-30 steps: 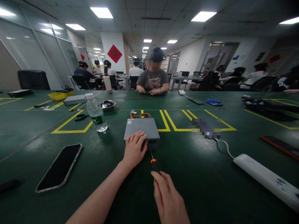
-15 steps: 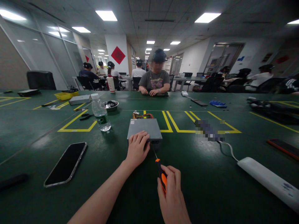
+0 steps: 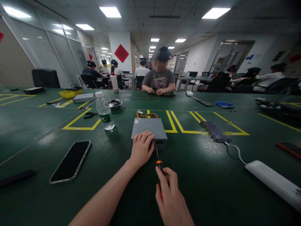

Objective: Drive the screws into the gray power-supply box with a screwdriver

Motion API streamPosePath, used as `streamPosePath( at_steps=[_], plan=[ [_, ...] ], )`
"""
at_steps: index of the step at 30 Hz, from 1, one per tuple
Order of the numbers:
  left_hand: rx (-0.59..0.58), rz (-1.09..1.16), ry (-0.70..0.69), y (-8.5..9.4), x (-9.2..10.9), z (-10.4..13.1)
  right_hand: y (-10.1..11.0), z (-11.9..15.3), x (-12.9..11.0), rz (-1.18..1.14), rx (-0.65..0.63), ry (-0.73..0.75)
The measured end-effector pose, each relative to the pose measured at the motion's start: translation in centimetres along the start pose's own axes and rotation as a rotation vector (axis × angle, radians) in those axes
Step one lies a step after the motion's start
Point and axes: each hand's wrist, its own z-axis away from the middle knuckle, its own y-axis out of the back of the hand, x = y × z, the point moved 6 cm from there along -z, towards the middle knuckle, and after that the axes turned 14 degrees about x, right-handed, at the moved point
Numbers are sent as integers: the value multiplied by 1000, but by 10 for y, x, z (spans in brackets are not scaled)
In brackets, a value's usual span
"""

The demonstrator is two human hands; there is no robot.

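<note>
A grey computer power supply (image 3: 150, 126) lies on the green table in front of me, its bundle of coloured wires (image 3: 150, 115) at the far side. My left hand (image 3: 143, 147) grips its near left edge, fingers across the top and thumb by the front face. Held in my right hand (image 3: 171, 191) is a screwdriver (image 3: 159, 163) with an orange and black handle, mostly covered by my fingers. Its thin shaft points up to the near face of the power supply, close to the socket. Whether the tip touches a screw is too small to tell.
A water bottle (image 3: 104, 113) stands left of the power supply, with a phone (image 3: 71, 161) nearer me. A metal bowl (image 3: 115, 104) sits behind the bottle. To the right lie a white power strip (image 3: 270, 180) and its cable. Across the table sits a person (image 3: 160, 80).
The view has shifted slightly, so things appear a little further right. My right fingers have moved up around the screwdriver handle, covering more of it. My left hand stays on the power supply.
</note>
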Motion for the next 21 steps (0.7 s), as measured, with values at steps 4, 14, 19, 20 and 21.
streamPosePath(
  at_steps=[4, 14, 19, 20, 21],
  plan=[
    [-5, 1, -5, -1, 0, 0, 7, -3, -1, 44, 3, 50],
    [8, 1, -11, 0, 0, 0, 3, 5, 3, -28, 18, -157],
    [16, 2, -10, -1, 0, 1, 6, 4, 4, 3, 48, -119],
    [17, 3, -11, -1, 0, 1, 8, 2, 5, 31, 68, -106],
    [19, 3, -11, -1, 0, 0, 10, 1, 6, 57, 83, -93]
  ],
)
